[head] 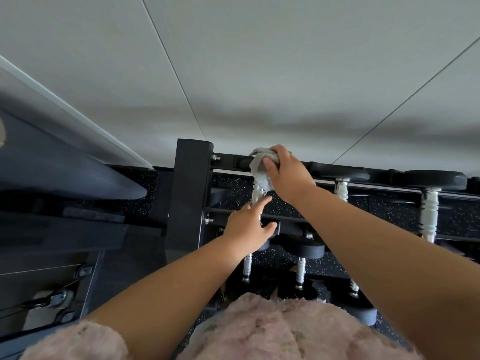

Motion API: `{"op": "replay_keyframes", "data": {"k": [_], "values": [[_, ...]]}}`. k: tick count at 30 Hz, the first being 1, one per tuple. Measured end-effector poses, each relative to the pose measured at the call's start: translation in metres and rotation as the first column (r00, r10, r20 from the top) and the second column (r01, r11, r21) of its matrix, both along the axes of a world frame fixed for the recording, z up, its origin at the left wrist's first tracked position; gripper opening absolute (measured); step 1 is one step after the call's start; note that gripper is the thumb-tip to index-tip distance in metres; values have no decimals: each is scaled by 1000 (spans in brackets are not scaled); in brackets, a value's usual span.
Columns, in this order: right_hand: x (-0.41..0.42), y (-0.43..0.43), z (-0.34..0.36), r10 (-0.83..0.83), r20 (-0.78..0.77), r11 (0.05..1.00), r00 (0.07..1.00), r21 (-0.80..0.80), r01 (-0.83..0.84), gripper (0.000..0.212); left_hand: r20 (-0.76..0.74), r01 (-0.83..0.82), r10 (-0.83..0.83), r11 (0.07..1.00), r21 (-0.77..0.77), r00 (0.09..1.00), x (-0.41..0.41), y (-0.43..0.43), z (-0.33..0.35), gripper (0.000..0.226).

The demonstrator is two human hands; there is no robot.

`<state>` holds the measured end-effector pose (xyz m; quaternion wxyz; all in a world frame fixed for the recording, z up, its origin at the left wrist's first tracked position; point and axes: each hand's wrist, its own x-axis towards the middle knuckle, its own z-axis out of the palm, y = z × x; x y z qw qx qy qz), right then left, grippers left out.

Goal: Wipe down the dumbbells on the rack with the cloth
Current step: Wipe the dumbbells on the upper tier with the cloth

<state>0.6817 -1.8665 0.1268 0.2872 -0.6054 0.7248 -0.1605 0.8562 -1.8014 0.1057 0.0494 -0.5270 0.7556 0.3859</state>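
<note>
The right hand (285,172) grips a crumpled grey cloth (259,167), fingers curled round it, on the far end of a black-headed, chrome-handled dumbbell (256,194) on the black metal rack (189,193). The left hand (249,224) holds nothing, its straight forefinger touching the handle.

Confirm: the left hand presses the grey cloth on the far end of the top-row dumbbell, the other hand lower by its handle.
Wrong hand: the head view shows the right hand pressing the grey cloth on the far end of the top-row dumbbell, the left hand lower by its handle.
</note>
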Motion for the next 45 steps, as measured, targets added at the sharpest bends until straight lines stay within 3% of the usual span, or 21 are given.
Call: {"op": "replay_keyframes", "data": {"k": [2, 6, 9, 11, 15, 19, 21, 25, 28, 32, 34, 37, 40, 43, 45], "values": [[15, -7, 4, 63, -40, 997, 997, -40, -64, 35, 2, -110, 111, 992, -59, 994, -10, 1, -3, 64], [45, -24, 19, 332, -142, 928, 932, -127, -350, 29, 69, -94, 100, 992, -85, 993, -11, 2, -12, 52], [37, -31, 17, 395, -231, 909, 889, -42, -415, 44, 73, -79, 86, 992, -94, 994, -10, 0, -15, 42], [22, -30, 14, 395, -187, 917, 899, 19, -399, 51, 66, -73, 79, 993, -96, 995, -8, 0, -15, 43], [-2, -17, 9, 258, 55, 965, 965, 40, -260, 47, 48, -57, 63, 992, -115, 997, -4, -1, -17, 44], [-9, -12, 10, 95, 136, 991, 986, 83, -107, 39, 41, -53, 58, 992, -119, 998, -5, -1, -17, 47], [-3, -18, 12, 90, 104, 991, 990, 86, -100, 40, 37, -53, 58, 991, -119, 998, -5, -1, -17, 49], [23, -35, 13, 339, -96, 940, 936, 67, -333, 53, 33, -60, 64, 991, -118, 997, -5, -2, -17, 49], [26, -46, 13, 361, -169, 931, 917, 115, -345, 48, 34, -62, 66, 993, -99, 997, -5, -3, -18, 48], [12, -47, 9, 77, 84, 972, 994, 217, -94, 35, 17, -73, 75, 992, -102, 997, -5, -2, -18, 46], [3, -43, 6, -89, 175, 969, 981, 241, 45, 27, 21, -68, 71, 992, -103, 997, -4, -2, -18, 46], [-4, -33, 4, -163, 248, 968, 955, 226, 106, 15, 19, -69, 72, 992, -104, 997, -4, -2, -18, 45], [6, -26, 11, -73, 315, 989, 946, 145, 28, 24, 8, -70, 72, 992, -108, 997, -2, -2, -19, 41], [16, -32, 16, 117, 227, 987, 967, 80, -138, 29, 5, -66, 67, 992, -108, 998, 0, -4, -18, 38], [13, -38, 15, 129, 196, 979, 972, 132, -157, 28, -1, -67, 67, 992, -109, 998, 0, -5, -18, 37]]}}
